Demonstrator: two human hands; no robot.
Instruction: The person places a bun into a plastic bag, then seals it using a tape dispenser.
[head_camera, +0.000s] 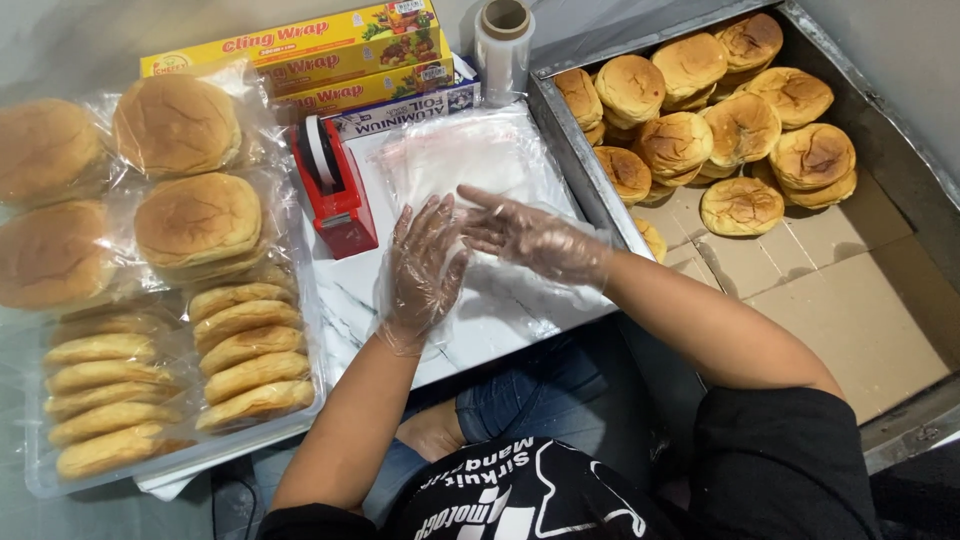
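Hands in thin clear gloves over a white marble-look board (500, 310). Left hand (422, 265) flat, fingers spread wide, pressing on a stack of clear plastic bags (470, 150). Right hand (525, 235) fingers loosely extended, touching left fingertips, pinching nothing that can be made out. Red tape dispenser (335, 190) just left. Bagged buns (200, 220) further left; loose buns (740, 205) in metal tray (560, 120) right.

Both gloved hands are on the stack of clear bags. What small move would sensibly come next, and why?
Probably peel the top clear bag off the stack: the left hand and right hand meet over it, neither holding a bun, while loose buns wait in the metal tray.
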